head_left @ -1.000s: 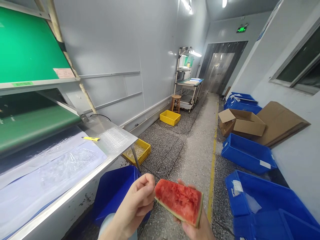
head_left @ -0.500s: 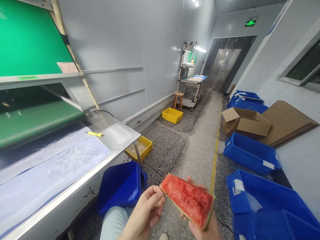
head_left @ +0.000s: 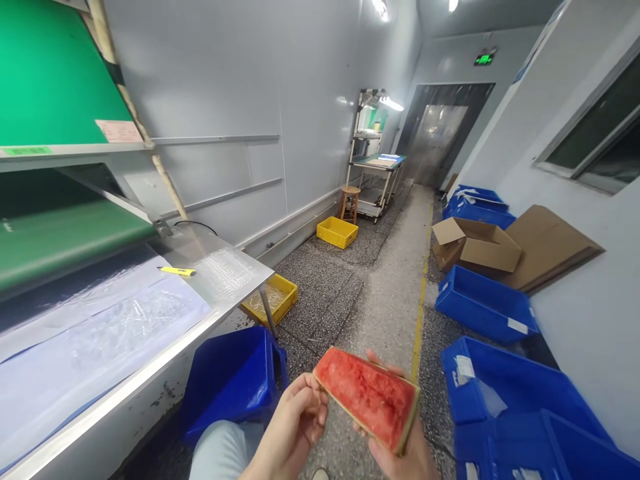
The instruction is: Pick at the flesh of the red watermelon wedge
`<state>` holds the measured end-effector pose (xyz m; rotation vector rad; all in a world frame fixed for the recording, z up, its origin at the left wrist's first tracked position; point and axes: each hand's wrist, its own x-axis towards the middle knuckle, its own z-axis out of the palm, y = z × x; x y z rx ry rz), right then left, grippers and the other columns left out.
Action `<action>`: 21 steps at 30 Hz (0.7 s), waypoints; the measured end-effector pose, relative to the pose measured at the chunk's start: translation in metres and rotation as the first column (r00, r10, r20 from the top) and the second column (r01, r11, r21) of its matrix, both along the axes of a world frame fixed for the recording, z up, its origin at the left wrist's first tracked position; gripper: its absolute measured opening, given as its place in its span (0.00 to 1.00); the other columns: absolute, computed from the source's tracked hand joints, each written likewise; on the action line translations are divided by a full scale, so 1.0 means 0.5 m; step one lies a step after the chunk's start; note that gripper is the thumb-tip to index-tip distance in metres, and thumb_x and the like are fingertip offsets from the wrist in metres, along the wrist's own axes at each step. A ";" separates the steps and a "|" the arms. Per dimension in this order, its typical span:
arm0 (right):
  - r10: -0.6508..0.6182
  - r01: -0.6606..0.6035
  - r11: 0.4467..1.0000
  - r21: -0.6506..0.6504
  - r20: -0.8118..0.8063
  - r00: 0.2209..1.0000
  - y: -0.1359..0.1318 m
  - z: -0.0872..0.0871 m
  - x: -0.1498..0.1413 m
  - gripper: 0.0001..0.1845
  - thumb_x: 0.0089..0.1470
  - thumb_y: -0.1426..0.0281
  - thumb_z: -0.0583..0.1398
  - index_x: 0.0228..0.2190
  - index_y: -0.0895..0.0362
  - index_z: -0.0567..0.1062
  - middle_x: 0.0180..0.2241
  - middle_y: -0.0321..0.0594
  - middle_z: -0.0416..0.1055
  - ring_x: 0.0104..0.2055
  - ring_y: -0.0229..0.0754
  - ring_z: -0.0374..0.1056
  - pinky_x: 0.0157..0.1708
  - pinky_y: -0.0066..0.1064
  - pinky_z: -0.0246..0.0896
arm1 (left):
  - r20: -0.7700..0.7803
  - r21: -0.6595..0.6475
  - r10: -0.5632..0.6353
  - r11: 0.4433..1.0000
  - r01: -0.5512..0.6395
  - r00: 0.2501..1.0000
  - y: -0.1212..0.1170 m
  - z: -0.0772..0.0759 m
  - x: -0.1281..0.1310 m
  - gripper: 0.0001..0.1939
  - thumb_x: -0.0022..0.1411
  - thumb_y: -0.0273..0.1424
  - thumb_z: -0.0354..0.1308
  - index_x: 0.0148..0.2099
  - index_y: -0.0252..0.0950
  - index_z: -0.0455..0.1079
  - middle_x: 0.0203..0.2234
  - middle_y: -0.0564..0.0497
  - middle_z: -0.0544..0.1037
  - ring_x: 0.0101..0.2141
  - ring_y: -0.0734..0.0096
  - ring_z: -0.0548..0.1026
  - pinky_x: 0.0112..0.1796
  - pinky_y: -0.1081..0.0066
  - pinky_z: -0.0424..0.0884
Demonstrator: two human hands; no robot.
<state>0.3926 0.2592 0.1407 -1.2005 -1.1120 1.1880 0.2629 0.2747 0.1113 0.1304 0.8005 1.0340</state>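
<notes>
A wedge of red watermelon with a green rind is held low in the middle of the view. My right hand grips it from underneath, fingers curled round the rind. My left hand touches the wedge's left tip with thumb and fingers pinched. Below my hands a pale trouser leg shows above the speckled floor.
A metal workbench with plastic sheets and a yellow marker runs along the left. A blue bin sits under it, yellow bins beyond. Blue bins and cardboard boxes line the right wall. A corridor leads to a dark door.
The view swung slightly right and then back left. The watermelon wedge and both hands stay together, the left hand closing in on the tip.
</notes>
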 end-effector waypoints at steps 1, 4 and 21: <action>0.019 -0.024 0.998 -0.055 -0.076 0.997 0.002 -0.002 0.003 0.31 0.39 0.74 0.58 0.45 0.45 0.53 0.55 0.40 0.49 0.33 0.42 0.65 0.24 0.32 0.63 | 0.039 -0.011 0.005 1.000 -0.004 0.999 -0.004 -0.006 -0.003 0.08 0.39 0.23 0.53 0.26 0.33 0.57 0.19 0.56 0.64 0.16 0.85 0.56 0.16 0.81 0.47; -0.007 -0.037 0.989 -0.141 -0.297 0.955 0.004 -0.006 0.006 0.32 0.38 0.74 0.60 0.44 0.44 0.53 0.56 0.41 0.47 0.28 0.38 0.63 0.24 0.31 0.59 | 0.125 -0.056 0.051 0.997 -0.044 0.991 -0.016 -0.018 -0.014 0.04 0.42 0.22 0.51 0.25 0.33 0.58 0.17 0.56 0.63 0.15 0.85 0.55 0.15 0.81 0.43; -0.061 0.069 0.990 0.121 -0.067 0.996 -0.002 -0.001 -0.018 0.31 0.37 0.78 0.60 0.43 0.45 0.58 0.53 0.35 0.57 0.50 0.44 0.60 0.45 0.31 0.62 | -0.100 0.053 -0.078 0.995 0.084 0.992 -0.035 0.028 -0.034 0.18 0.48 0.41 0.59 0.26 0.35 0.54 0.15 0.60 0.48 0.15 0.87 0.40 0.16 0.81 0.37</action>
